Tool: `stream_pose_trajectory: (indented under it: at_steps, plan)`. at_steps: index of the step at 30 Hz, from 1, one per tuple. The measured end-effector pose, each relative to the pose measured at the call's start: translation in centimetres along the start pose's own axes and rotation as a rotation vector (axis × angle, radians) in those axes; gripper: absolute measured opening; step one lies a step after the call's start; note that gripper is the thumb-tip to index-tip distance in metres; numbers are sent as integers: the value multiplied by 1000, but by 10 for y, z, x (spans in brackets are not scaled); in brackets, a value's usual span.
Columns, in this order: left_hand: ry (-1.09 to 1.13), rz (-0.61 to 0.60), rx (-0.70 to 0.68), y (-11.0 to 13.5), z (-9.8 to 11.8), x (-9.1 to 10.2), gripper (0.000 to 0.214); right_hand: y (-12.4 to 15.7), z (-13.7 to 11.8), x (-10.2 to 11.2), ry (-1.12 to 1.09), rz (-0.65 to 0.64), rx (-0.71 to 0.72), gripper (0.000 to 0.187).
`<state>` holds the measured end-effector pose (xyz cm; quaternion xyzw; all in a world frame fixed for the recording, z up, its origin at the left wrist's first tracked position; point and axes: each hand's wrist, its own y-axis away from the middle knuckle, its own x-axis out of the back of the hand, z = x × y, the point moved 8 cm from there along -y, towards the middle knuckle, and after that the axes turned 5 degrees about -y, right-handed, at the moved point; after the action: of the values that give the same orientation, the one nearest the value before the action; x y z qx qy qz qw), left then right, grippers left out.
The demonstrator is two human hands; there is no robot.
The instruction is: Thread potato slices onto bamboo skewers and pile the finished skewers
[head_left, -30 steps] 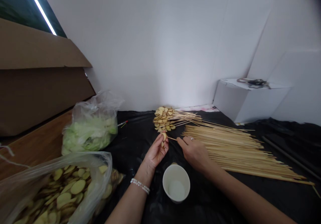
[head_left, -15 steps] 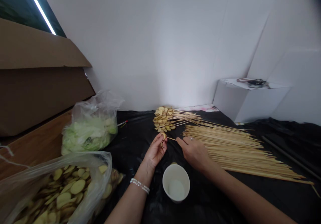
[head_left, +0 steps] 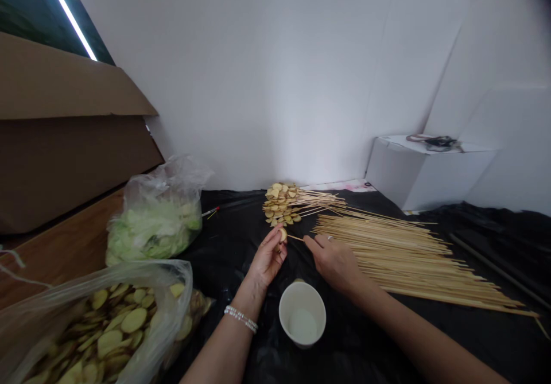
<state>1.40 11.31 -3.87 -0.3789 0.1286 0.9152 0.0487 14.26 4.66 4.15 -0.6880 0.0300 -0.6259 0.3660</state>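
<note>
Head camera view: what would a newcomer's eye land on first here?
The broad fan of bamboo skewers on the black plastic sheet stands out first, at right. At centre, a bunch of skewered potato slices lies just beyond the left hand, which pinches a single potato slice. At lower left, a clear plastic bag of potato slices bulges into view.

Single view, recorded from a camera worn on the person's head, directed forward and down. The left hand and right hand are framed at close range, below centre. The black plastic sheet is seen beyond them; the white wall closes the far field.
</note>
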Motion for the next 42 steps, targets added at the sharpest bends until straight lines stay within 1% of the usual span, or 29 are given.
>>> stream_pose_trajectory:
  at_steps: [3,9,14,17,23,37,42]
  plan:
    - [-1,-17,2,0,0,-2,32,0,-2,-2,0,-15,25,31]
    - [-6,45,1,0,-1,4,21,0,-3,-7,-10,-61,39,31]
    - [-27,35,-7,1,1,3,27,0,2,-1,0,-10,2,30]
    - [-32,15,-17,0,1,1,29,0,3,-1,11,-16,-8,29]
    - [-66,56,-36,-3,-1,5,14,1,3,-7,1,-40,0,31]
    - [-88,92,-74,-3,1,8,16,1,2,-7,5,-68,-11,31]
    - [-111,103,-92,-4,2,11,16,0,2,-9,11,-115,-26,31]
